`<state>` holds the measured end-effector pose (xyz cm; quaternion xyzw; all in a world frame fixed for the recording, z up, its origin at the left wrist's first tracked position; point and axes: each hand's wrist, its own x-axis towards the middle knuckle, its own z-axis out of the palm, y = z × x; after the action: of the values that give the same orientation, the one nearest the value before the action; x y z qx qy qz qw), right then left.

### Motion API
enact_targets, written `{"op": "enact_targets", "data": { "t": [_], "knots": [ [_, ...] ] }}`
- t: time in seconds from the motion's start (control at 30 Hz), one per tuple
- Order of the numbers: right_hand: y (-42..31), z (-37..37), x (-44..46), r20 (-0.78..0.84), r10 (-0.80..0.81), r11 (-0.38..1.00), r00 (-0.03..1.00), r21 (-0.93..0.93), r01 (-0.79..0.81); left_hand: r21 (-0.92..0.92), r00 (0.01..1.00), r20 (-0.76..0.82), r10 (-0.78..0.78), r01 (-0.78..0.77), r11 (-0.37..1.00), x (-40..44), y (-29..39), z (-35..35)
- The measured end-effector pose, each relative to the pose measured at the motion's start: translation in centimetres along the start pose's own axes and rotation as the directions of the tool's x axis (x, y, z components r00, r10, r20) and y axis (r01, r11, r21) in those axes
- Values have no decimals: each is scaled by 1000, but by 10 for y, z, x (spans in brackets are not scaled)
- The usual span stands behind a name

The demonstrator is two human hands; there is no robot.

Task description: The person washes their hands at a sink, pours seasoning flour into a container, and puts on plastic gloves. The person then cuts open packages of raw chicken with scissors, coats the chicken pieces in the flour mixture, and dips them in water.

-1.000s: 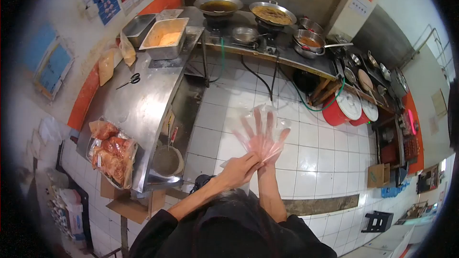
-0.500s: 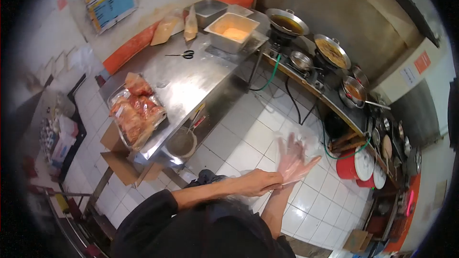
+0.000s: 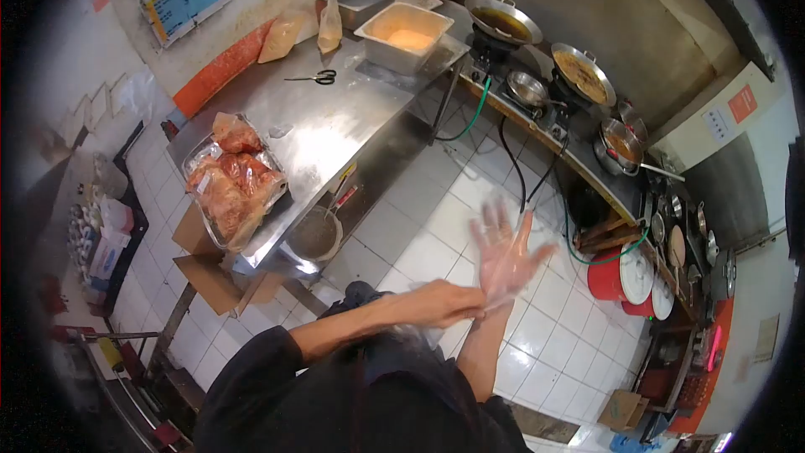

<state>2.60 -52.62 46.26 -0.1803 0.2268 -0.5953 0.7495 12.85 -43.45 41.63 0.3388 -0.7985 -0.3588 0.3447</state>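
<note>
My right hand (image 3: 508, 262) is held up over the tiled floor with its fingers spread, slightly smeared by motion. A thin clear plastic glove (image 3: 505, 295) covers it, the film gathered loosely about the wrist. My left hand (image 3: 446, 302) is bare and reaches across from the left. Its fingers are pinched together on the glove's cuff at the right wrist.
Left, a steel table (image 3: 314, 138) bears a tray of wrapped red meat (image 3: 239, 189), scissors (image 3: 323, 77) and a steel pan of orange-yellow contents (image 3: 407, 38). Right, a stove counter holds an oil wok (image 3: 503, 23) and pots. Red buckets (image 3: 605, 278) stand beneath; a cardboard box (image 3: 220, 273) sits at left.
The glove's loose film no longer flares out beyond my right fingers, which are now spread more widely inside it. My left hand still grips the cuff and has shifted slightly up and left.
</note>
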Motion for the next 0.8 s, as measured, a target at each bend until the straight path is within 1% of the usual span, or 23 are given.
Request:
{"op": "enact_targets", "data": {
  "t": [0.03,0.07,0.1,0.13,0.17,0.2,0.23,0.27,0.3,0.33,0.37,0.4,0.43,0.5,0.53,0.57,0.6,0.63,0.67,0.7,0.73,0.77,0.8],
  "knots": [
    [6,-21,8,-99,-65,991,993,-122,53,-65,990,-133,-37,29,997,-1,-2,-5],
    [13,-65,20,61,-250,897,966,-360,255,-137,962,-257,-87,53,989,-2,-4,-9],
    [7,-73,16,34,-255,896,966,-367,249,-150,927,-347,-145,98,984,-2,-10,-19],
    [2,-73,16,33,-192,863,981,-469,185,-450,839,-464,-285,54,891,-5,-15,-24],
    [-1,-72,17,26,-125,817,992,-565,118,-652,710,-555,-433,-48,756,-10,-21,-32],
    [-3,-51,7,-129,-41,745,991,-665,-56,-774,660,-544,-519,-156,614,-18,-26,-51],
    [4,-57,1,-143,-42,747,989,-662,-64,-857,654,-514,-555,-366,363,-18,-25,-65],
    [11,-66,-6,-106,103,717,989,-682,-148,-837,655,-479,-584,-542,78,-17,-23,-75],
    [17,-71,-13,-66,246,676,967,-703,-220,-841,658,-473,-586,-536,75,-18,-25,-78],
    [22,-69,-23,-71,242,678,968,-701,-221,-803,678,-501,-538,-596,-5,-18,-28,-80],
    [27,-65,-34,1,314,680,949,-698,-224,-757,691,-532,-490,-647,-90,-19,-31,-83],
    [33,-62,-43,72,383,682,921,-695,-229,-782,754,-554,-353,-617,-89,-25,-48,-80],
    [40,-67,-47,67,379,684,923,-692,-230,-786,758,-548,-354,-611,-92,-24,-52,-76],
    [57,-77,-50,217,376,641,901,-763,-83,-753,662,-634,-401,-646,123,-21,-55,-67],
    [51,-44,-60,233,308,714,922,-697,-62,-760,670,-625,-401,-639,118,-20,-55,-64],
    [46,-40,-56,227,298,717,927,-695,-61,-757,658,-626,-419,-641,125,-18,-55,-62],
    [40,-38,-51,77,345,645,935,-744,-177,-755,647,-626,-435,-642,132,-17,-56,-60],
    [35,-39,-49,-77,378,566,923,-769,-296,-763,657,-616,-434,-634,125,-20,-62,-57],
    [39,-49,-45,-74,340,782,938,-532,-325,-762,665,-605,-439,-643,77,-26,-73,-55],
    [36,-50,-44,-80,331,786,940,-528,-322,-747,660,-599,-453,-665,18,-29,-78,-54],
    [33,-51,-41,-141,315,862,939,-373,-345,-727,656,-593,-467,-686,-40,-33,-82,-52],
    [30,-52,-39,-202,308,914,930,-207,-348,-733,663,-586,-466,-679,-45,-39,-84,-47],
    [29,-53,-38,-206,303,917,931,-203,-343,-736,595,-513,-619,-676,-40,-42,-72,-47]
  ]
}}
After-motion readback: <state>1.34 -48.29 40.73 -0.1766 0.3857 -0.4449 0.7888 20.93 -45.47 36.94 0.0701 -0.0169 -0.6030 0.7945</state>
